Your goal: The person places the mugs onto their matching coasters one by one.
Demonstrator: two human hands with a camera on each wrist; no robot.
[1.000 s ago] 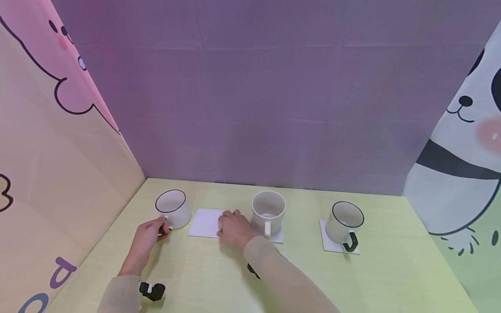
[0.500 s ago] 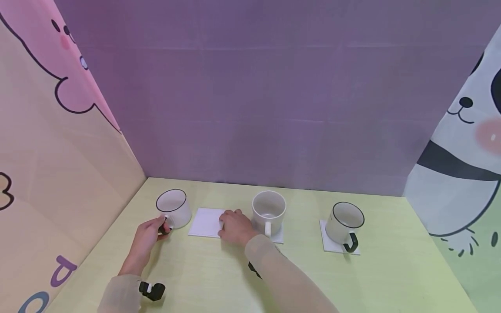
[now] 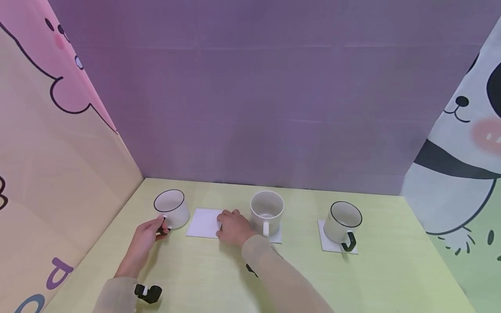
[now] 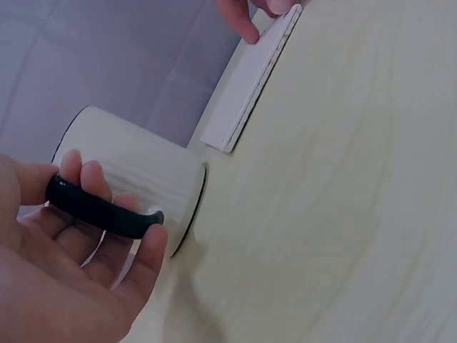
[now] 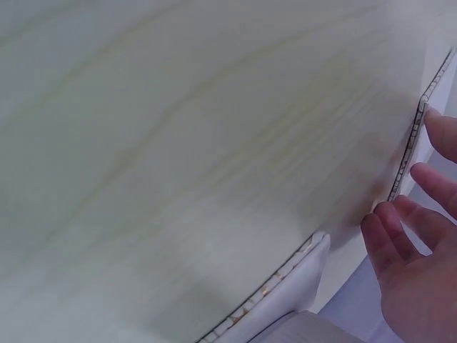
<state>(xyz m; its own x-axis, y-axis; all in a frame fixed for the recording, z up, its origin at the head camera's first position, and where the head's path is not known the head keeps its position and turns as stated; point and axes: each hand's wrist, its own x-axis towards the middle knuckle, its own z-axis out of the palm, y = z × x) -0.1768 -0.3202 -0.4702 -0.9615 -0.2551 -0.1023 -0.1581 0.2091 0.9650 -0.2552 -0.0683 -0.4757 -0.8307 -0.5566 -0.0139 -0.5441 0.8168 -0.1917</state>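
My left hand [image 3: 145,237] grips the black handle [image 4: 96,207] of a white mug [image 3: 177,213] with a dark rim. The mug is upright, its base close to the tabletop, just left of a flat white square coaster [image 3: 201,222]. At that coaster's right end is my right hand [image 3: 235,228], its bent fingers and thumb holding the edges. In the right wrist view, several fingertips [image 5: 385,214] lie along the coaster's edge. Right beside this hand, an all-white mug [image 3: 270,208] stands on another white coaster [image 3: 277,237], its handle toward me.
Farther right, a white mug [image 3: 340,226] with a dark rim and black handle stands on a white coaster [image 3: 326,243]. The pale wooden table [image 3: 391,269] meets a purple backdrop [image 3: 242,108] behind and printed cartoon panels on both sides.
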